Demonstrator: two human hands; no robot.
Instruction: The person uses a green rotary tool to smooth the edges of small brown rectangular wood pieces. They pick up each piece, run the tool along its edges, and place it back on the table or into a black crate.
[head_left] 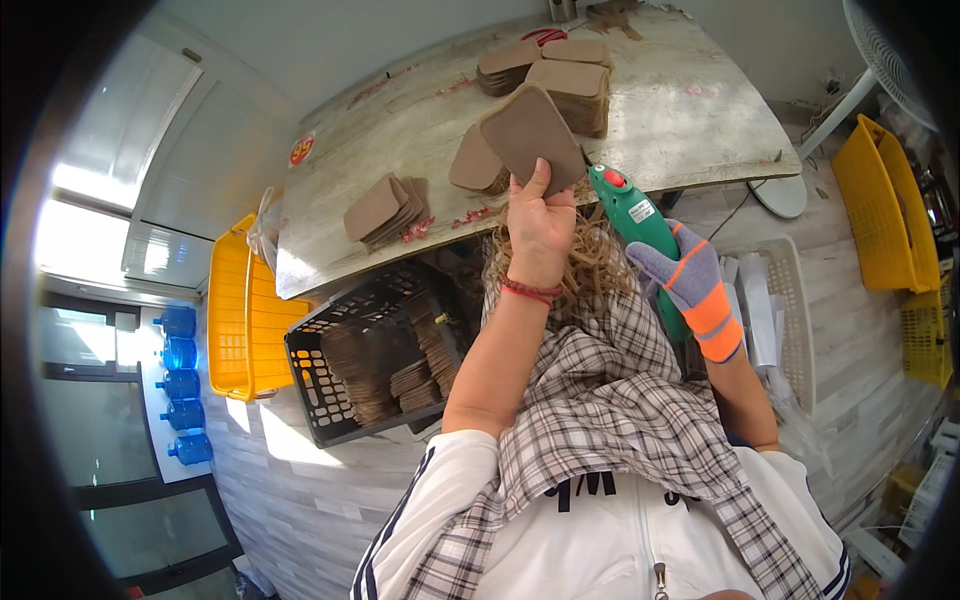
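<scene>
My left hand (541, 232), bare with a red cord bracelet at the wrist, grips a flat brown pad (530, 135) with rounded corners, thumb on top. My right hand (695, 285), in a grey and orange glove, is closed round a green hand-held power tool (628, 205) with a red button. The tool's narrow tip is at the pad's right edge; whether it touches cannot be made out. Curly brown trimmings (590, 262) lie on my lap below. Just beyond my left hand a small pile of similar pads (474, 165) rests on the table.
The worn table (340, 150) carries a fanned pad stack (385, 212) at left and taller stacks (570, 90) at the back. Below left stands a black crate (340, 415) holding more pads, beside a yellow basket (228, 320). A white basket (800, 330) is at right, near a fan (885, 60).
</scene>
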